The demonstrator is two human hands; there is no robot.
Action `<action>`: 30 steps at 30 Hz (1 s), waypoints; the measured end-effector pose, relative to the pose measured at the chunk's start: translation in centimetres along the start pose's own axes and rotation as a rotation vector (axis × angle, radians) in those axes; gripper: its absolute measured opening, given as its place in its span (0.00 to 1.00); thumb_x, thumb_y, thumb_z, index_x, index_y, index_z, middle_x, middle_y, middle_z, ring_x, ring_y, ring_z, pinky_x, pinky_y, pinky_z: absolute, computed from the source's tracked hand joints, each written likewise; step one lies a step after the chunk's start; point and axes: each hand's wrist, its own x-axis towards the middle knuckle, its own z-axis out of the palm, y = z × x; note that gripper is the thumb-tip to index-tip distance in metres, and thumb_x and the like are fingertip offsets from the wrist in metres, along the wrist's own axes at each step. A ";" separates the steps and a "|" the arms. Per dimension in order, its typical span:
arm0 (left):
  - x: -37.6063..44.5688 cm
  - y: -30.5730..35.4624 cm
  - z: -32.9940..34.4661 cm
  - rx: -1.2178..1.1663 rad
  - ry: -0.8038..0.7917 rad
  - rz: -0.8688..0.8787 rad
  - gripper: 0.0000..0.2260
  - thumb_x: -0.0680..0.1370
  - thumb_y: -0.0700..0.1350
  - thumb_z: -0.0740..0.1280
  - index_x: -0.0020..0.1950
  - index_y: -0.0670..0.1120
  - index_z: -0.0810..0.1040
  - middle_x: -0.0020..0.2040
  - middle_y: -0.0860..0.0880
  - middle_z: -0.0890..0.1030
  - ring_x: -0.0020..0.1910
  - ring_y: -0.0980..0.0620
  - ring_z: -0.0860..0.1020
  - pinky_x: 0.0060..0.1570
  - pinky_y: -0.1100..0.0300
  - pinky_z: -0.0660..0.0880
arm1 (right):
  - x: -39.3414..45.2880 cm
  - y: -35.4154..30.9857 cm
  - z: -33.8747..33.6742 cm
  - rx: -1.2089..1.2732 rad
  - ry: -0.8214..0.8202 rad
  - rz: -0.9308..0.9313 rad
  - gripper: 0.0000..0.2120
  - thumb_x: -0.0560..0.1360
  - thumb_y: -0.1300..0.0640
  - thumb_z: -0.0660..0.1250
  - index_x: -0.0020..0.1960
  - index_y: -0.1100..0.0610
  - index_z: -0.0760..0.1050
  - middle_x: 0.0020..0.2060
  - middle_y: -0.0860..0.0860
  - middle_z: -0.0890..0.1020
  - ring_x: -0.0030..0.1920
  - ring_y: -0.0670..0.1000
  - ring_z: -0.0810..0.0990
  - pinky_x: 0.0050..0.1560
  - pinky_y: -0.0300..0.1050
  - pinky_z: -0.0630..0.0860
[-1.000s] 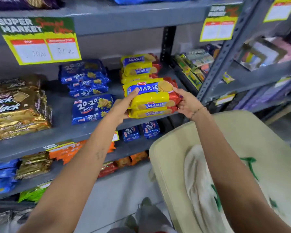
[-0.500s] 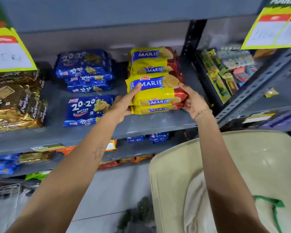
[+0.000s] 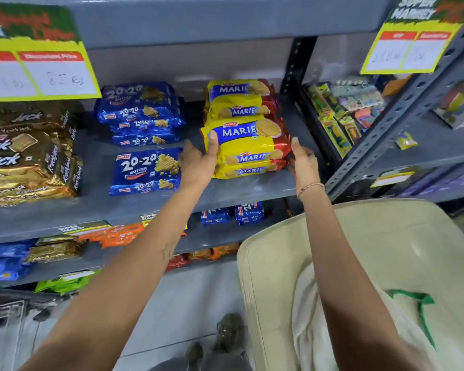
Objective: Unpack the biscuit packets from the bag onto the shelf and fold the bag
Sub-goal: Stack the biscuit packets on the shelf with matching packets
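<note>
A stack of yellow-and-red Marie biscuit packets [image 3: 248,152] rests on the grey shelf [image 3: 145,207], right in front of another Marie stack [image 3: 239,100]. My left hand [image 3: 198,162] grips the front stack's left end, thumb on the top packet. Against its right end presses my right hand [image 3: 302,159], which wears a thin bracelet. The cream cloth bag [image 3: 308,330] with green print lies slack on a beige plastic surface [image 3: 279,258] at the lower right, partly hidden by my right forearm.
Blue 20-20 packets [image 3: 145,171] lie left of the Marie stack, more [image 3: 140,113] behind them, and gold Krackjack packs [image 3: 24,162] at far left. A steel upright [image 3: 295,65] and a second rack [image 3: 386,145] stand to the right. Lower shelves hold several packets. Price cards hang above.
Both hands have carried the Marie stack further in and set it down on the shelf, close against the rear stack. The view has moved nearer to the shelf.
</note>
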 end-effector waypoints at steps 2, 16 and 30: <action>-3.0 -0.3 -0.2 0.198 0.161 0.343 0.34 0.79 0.62 0.52 0.76 0.40 0.56 0.77 0.42 0.60 0.78 0.42 0.52 0.75 0.45 0.51 | -3.5 0.9 -1.0 -0.108 0.126 -0.088 0.20 0.79 0.50 0.58 0.64 0.63 0.71 0.58 0.57 0.77 0.59 0.55 0.74 0.58 0.42 0.67; -36.8 -4.7 10.2 0.130 -0.915 0.708 0.16 0.80 0.46 0.56 0.45 0.43 0.83 0.47 0.43 0.85 0.48 0.44 0.81 0.49 0.56 0.72 | -42.4 16.4 -21.9 -0.347 0.767 0.106 0.11 0.77 0.56 0.62 0.50 0.60 0.81 0.45 0.57 0.85 0.48 0.56 0.81 0.52 0.46 0.76; -67.4 -17.2 18.8 0.550 -1.500 0.200 0.09 0.77 0.41 0.61 0.36 0.48 0.71 0.34 0.49 0.72 0.31 0.53 0.68 0.32 0.62 0.64 | -71.7 34.8 -42.8 -0.121 1.251 0.527 0.12 0.74 0.59 0.63 0.55 0.61 0.80 0.54 0.61 0.83 0.56 0.60 0.79 0.56 0.47 0.73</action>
